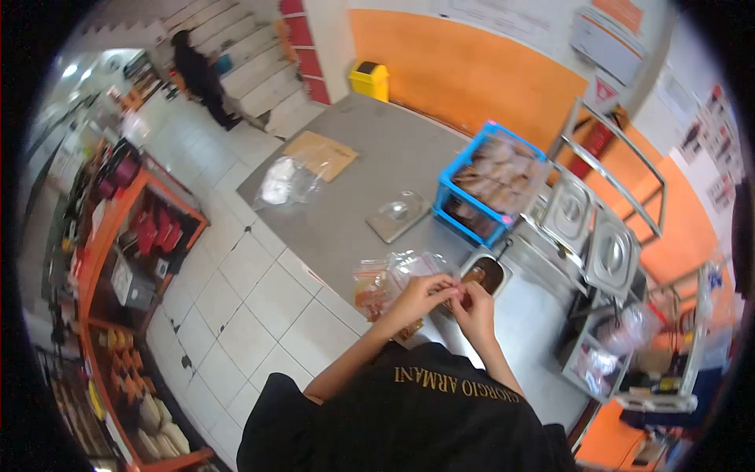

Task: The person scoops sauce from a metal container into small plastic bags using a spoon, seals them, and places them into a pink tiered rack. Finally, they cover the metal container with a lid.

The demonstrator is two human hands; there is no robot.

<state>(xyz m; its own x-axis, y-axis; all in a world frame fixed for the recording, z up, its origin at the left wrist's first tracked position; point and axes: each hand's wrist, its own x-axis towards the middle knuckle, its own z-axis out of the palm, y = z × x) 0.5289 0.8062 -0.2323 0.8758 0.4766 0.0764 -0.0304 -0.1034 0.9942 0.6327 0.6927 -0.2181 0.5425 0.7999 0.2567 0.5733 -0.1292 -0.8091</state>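
My left hand [429,294] and my right hand [475,308] meet over the near edge of the metal table, fingertips pinched together. Something small and pinkish shows between them, too small to name. Just beyond my left hand lies a clear plastic zip bag [421,263] with a pinkish strip. Another clear bag with reddish-orange contents [373,291] rests left of it. Beyond my right hand sits a steel food pan [506,275] holding dark brown contents, partly hidden by my fingers.
A blue crate [447,206] of brown packed items stands on the grey table [330,228], near a loose steel lid [399,215]. Lidded steel pans [613,250] line the right. A white plastic bag [279,181] lies far left. A person [200,79] stands near the stairs.
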